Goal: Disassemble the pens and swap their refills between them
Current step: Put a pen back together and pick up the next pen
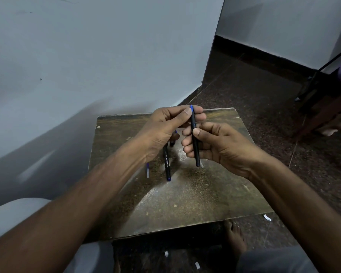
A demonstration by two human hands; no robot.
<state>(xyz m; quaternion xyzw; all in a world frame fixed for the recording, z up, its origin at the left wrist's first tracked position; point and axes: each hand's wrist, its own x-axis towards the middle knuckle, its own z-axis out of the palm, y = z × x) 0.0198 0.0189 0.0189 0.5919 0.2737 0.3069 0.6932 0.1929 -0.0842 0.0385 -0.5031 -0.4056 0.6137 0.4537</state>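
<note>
Both hands gripped one black pen [194,138] above the brown tabletop [185,194], the left hand [165,127] pinching its far tip and the right hand [211,142] holding its middle, while another black pen [167,164] and a thin refill [147,170] lay below on the left.

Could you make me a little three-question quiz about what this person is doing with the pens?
1. True or false: both hands grip the same black pen.
2. What lies on the table? A) a second pen barrel and a loose refill B) scissors C) a notebook
3. Fill in: the held pen's tip points ___ from the person.

Key: 1 true, the left hand near the tip and the right hand at mid-barrel; 2 A, pen barrel, loose refill; 3 away.
</note>
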